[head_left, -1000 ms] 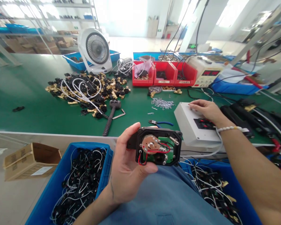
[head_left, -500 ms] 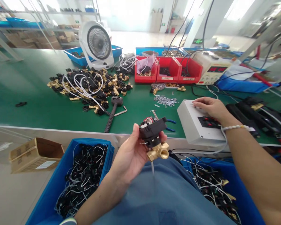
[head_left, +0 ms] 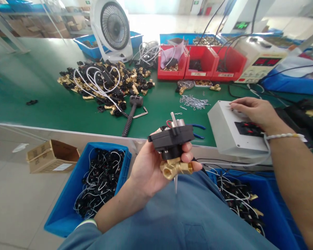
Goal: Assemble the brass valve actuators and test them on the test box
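In the head view, my left hand (head_left: 151, 170) is wrapped round a motorised brass valve (head_left: 170, 139) above my lap. Its black actuator housing, with red wire and a metal motor on top, faces up; the brass body with its threaded ports is underneath. My right hand (head_left: 255, 111) rests on the grey control box (head_left: 224, 130) at the bench edge, thumb and fingertips closed on a small knob or switch mostly hidden by them. Red and black terminals (head_left: 246, 128) sit on the box's top. Blue-handled pliers (head_left: 198, 131) lie behind the valve.
A heap of brass valves (head_left: 106, 81), a dark hammer (head_left: 131, 114), a hex key (head_left: 141, 114) and metal clips (head_left: 194, 101) lie on the green bench. Behind stand a fan (head_left: 114, 27), red bins (head_left: 200, 62) and a power supply (head_left: 263, 60). Blue crates (head_left: 61, 198) with wired parts stand below.
The valve in my left hand has turned, so its brass port now points left and the motor shows on top. My right hand stays on the box. The view has tilted down.
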{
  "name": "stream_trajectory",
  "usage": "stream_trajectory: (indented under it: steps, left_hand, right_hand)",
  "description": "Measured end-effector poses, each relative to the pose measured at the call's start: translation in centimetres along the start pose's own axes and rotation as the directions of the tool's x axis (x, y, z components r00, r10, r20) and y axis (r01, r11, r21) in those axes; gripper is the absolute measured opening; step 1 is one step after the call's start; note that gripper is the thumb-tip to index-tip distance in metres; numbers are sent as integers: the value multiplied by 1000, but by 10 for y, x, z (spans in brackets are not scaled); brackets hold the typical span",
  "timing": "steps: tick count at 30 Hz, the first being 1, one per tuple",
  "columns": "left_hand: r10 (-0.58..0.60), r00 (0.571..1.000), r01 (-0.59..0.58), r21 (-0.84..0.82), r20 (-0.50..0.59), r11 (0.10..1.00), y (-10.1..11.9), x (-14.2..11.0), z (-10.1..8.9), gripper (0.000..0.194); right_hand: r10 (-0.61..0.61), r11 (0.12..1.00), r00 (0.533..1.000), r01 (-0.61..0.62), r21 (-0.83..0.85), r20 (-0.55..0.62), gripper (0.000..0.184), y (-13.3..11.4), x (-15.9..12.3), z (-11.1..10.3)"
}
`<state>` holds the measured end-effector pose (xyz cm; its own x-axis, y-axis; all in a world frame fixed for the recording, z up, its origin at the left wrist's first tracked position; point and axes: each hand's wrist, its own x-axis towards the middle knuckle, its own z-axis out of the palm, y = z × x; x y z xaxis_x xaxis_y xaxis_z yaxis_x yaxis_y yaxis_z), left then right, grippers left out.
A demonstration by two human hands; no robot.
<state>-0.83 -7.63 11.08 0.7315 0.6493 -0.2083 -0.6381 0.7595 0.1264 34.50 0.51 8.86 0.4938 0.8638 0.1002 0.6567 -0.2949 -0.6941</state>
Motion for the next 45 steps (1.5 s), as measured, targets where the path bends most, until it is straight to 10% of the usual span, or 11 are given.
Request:
stream_trajectory:
  steps: [17, 30, 45]
  left_hand:
    - [-80, 983, 69, 71, 164, 995, 2, 0, -5, 63]
    - [64, 990, -37, 209, -123, 977, -6, 1, 7, 56]
    - [33, 996, -50, 227, 77, 973, -5, -6, 4, 54]
  right_hand:
    - [22, 1000, 1000, -22, -8, -17, 11, 5, 3, 1]
    - [-28, 997, 999, 31, -77, 35, 15, -4, -4, 1]
    - [20, 999, 999, -21, -29, -39, 8, -3, 0, 4]
